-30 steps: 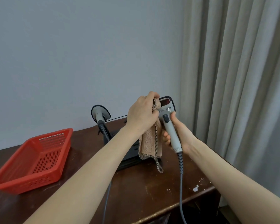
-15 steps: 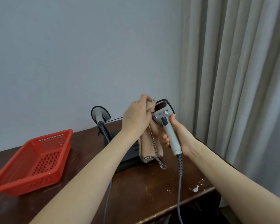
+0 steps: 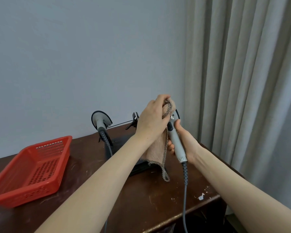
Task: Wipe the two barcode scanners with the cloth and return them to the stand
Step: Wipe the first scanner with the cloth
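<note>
My right hand [image 3: 185, 142] grips the grey handle of a barcode scanner [image 3: 175, 142], held upright above the table. Over the scanner's head my left hand [image 3: 152, 118] presses a beige cloth [image 3: 155, 148] with a checked border; the head is almost fully covered. The cloth hangs down to the left of the handle. A second grey scanner [image 3: 100, 121] sits in the black stand [image 3: 119, 140] at the back of the table, its head facing the wall. A grey cable [image 3: 185, 190] drops from the held scanner past the table's front edge.
A red plastic basket [image 3: 15, 192] stands on the left of the dark wooden table [image 3: 141, 199]. Grey curtains [image 3: 242, 81] hang close on the right. A plain wall is behind. The table's front right corner lies below my right forearm.
My left hand has moved the cloth from the left side of the scanner's head up over its top, hiding the head. The scanner has stayed in my right hand.
</note>
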`<state>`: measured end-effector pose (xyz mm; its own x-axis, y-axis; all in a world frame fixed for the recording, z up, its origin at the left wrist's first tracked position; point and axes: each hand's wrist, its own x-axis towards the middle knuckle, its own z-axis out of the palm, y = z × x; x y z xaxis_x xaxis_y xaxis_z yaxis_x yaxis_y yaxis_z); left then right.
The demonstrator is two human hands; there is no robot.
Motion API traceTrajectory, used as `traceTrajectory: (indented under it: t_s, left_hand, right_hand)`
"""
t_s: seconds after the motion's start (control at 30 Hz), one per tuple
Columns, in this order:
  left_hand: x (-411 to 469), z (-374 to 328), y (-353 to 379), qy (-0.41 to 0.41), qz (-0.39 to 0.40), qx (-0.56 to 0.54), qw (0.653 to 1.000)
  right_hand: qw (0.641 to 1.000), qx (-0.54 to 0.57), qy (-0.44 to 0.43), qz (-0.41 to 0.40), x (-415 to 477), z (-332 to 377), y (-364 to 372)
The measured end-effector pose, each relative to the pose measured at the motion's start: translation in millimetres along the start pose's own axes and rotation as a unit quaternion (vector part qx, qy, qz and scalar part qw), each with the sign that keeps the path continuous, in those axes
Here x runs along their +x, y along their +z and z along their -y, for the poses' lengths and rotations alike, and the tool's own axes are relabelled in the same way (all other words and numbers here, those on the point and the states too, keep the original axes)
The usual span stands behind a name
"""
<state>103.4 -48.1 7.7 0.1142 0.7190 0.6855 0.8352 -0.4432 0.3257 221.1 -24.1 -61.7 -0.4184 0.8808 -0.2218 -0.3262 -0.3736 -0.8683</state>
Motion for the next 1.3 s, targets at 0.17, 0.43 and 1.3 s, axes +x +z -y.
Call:
traceTrajectory:
  t_s: [0.17, 0.43, 1.3]
  left_hand:
    - [-3, 1, -2, 0.052, 0.008, 0.141, 0.989]
    - [-4, 10, -9, 0.002, 0.039, 0.186, 0.982]
    - [-10, 12, -11, -0.038, -0.004, 0.063, 0.997]
  right_hand:
    - [1.0, -0.009, -0.017, -0.023, 0, 0, -1]
    - [1.0, 0.01, -0.005, 0.003, 2, -2, -4]
    - [0.999, -0.039, -0.001, 0.011, 0, 4, -4]
